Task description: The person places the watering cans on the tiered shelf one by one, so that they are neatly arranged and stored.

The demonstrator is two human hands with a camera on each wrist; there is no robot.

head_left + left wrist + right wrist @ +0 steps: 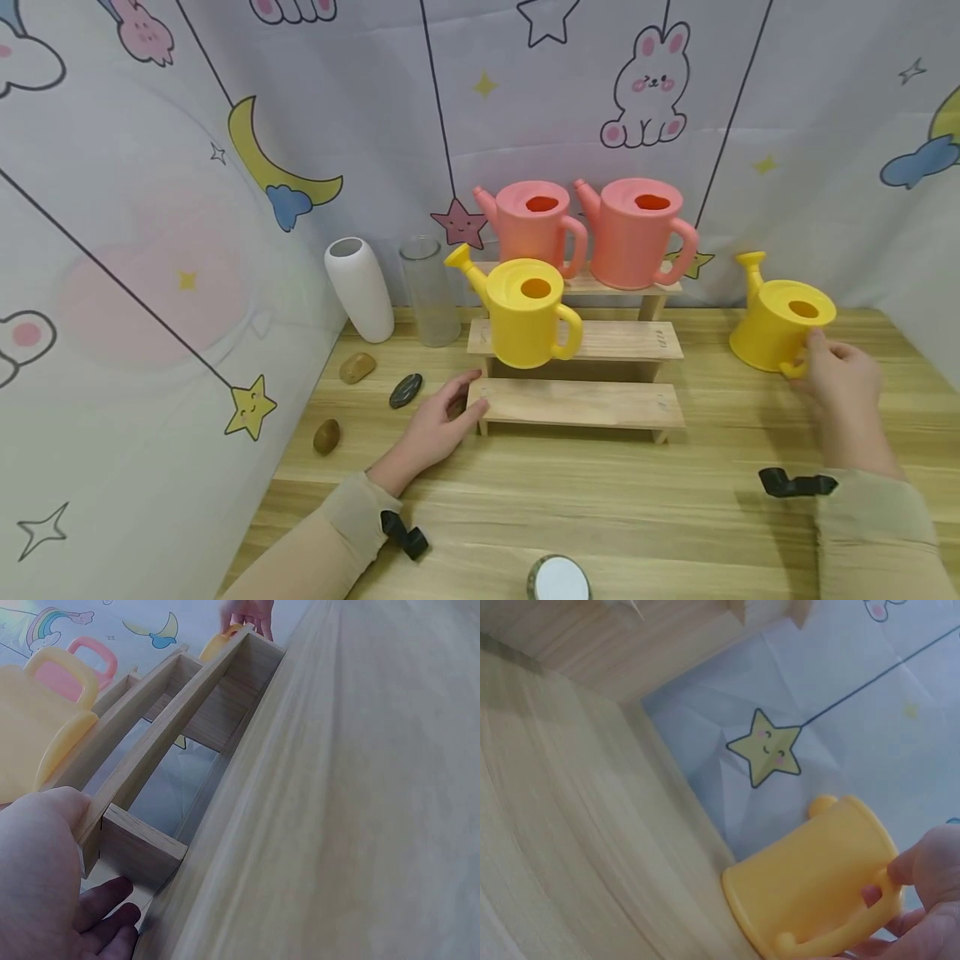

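On the right, my right hand (pixel 846 379) grips a yellow watering can (pixel 768 333) by its handle, and the can's spout points back and left. In the right wrist view the can (pixel 810 877) appears close over the wooden table. My left hand (pixel 438 423) holds the left end of a three-step wooden stand (pixel 577 404), thumb on the lowest board and fingers around the side. A second yellow watering can (pixel 517 325) stands at the left of the middle step. Two pink watering cans, a left one (pixel 521 221) and a right one (pixel 637 237), share the top step.
Left of the stand are a white vase (pixel 362 292) and a clear glass vase (pixel 431 300). Several stones, among them a black one (pixel 406 390), lie in front of them. A round white-topped object (pixel 559 578) is at the near edge. A printed curtain (pixel 375 108) hangs behind.
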